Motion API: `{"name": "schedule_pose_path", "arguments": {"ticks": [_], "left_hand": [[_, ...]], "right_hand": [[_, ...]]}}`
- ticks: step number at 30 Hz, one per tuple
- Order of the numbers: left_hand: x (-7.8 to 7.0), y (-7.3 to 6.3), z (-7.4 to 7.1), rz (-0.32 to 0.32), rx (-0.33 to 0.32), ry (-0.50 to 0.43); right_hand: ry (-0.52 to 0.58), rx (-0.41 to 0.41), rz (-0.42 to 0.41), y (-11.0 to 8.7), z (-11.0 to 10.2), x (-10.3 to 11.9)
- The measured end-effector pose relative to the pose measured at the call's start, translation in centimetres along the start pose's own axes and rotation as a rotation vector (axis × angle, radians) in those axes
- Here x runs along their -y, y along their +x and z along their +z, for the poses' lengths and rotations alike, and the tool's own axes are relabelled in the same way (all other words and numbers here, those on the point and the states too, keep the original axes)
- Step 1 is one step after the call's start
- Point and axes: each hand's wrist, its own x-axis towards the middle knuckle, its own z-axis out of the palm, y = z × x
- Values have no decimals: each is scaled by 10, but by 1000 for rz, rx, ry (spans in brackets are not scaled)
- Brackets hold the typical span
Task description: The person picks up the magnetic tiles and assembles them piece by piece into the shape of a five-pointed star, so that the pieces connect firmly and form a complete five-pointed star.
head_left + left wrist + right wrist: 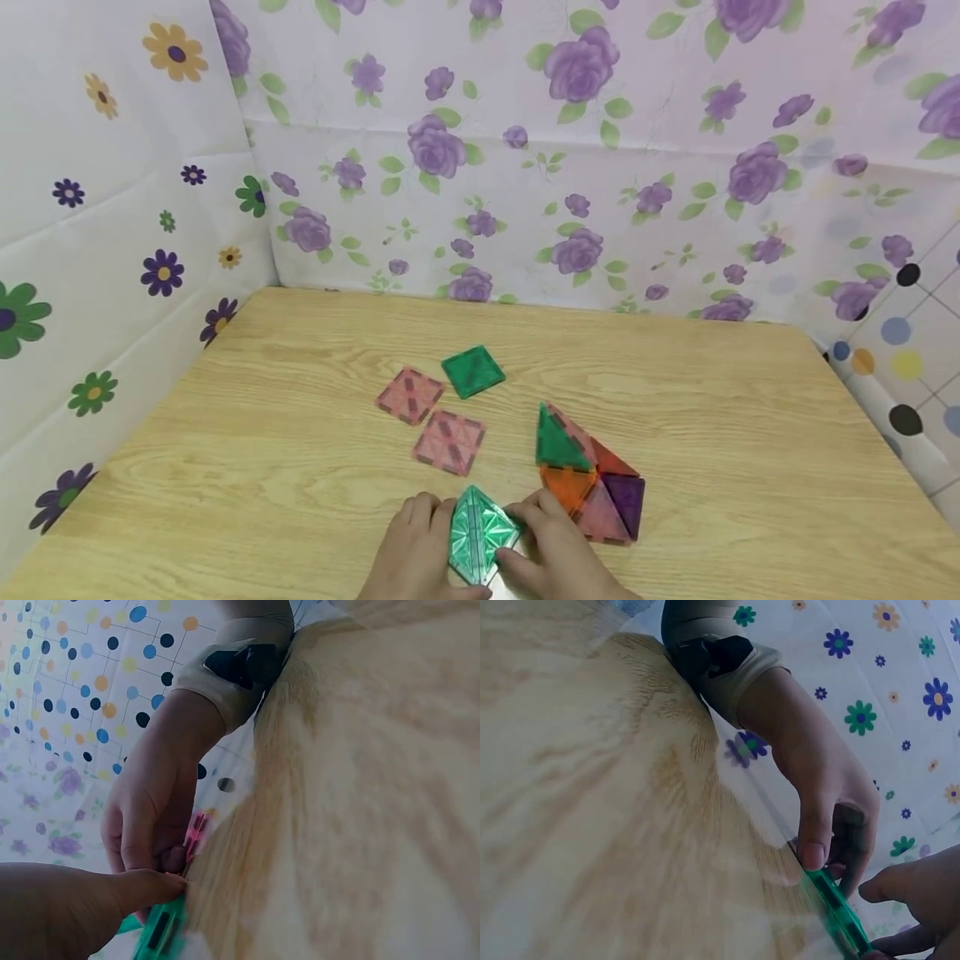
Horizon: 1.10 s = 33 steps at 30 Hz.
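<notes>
Two green triangular magnetic tiles (471, 533) lie edge to edge at the front of the table, with a seam between them. My left hand (420, 542) holds their left side, fingers along the edge and thumb by the lower corner. On the right, my right hand (555, 542) pinches the other corner between thumb and forefinger. Low in the left wrist view, a green tile edge (160, 930) shows under the thumb. In the right wrist view, the green tile edge (838, 911) runs between both hands, low over the tabletop.
Beyond my hands lie two pink square tiles (450, 442) and a green square tile (474, 372). Right of them sits a joined group of triangular tiles in green, pink, red, orange (567, 487) and purple (624, 500). Flowered sheets (525, 208) hang behind the wooden table (262, 450).
</notes>
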Motion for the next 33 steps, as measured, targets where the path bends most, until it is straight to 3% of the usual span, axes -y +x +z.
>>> {"name": "schedule_pose_path", "arguments": {"ticks": [4, 9, 15, 19, 26, 29, 33], "left_hand": [[2, -1, 4, 16, -64, -71], [4, -3, 8, 72, -176, -95], [3, -3, 11, 119, -267, -149], [3, -2, 10, 103, -253, -223], [7, 1, 5, 74, -154, -359], [8, 2, 4, 88, -122, -434], [9, 3, 5, 155, -130, -468]], "right_hand": [[132, 17, 50, 0, -2, -2], [222, -36, 57, 0, -3, -2], [436, -46, 98, 1, -4, -1], [503, -45, 86, 1, -6, -1], [550, -55, 66, 2, -6, -4], [583, -58, 80, 3, -5, -5], [602, -65, 109, 2, -3, -6]]}}
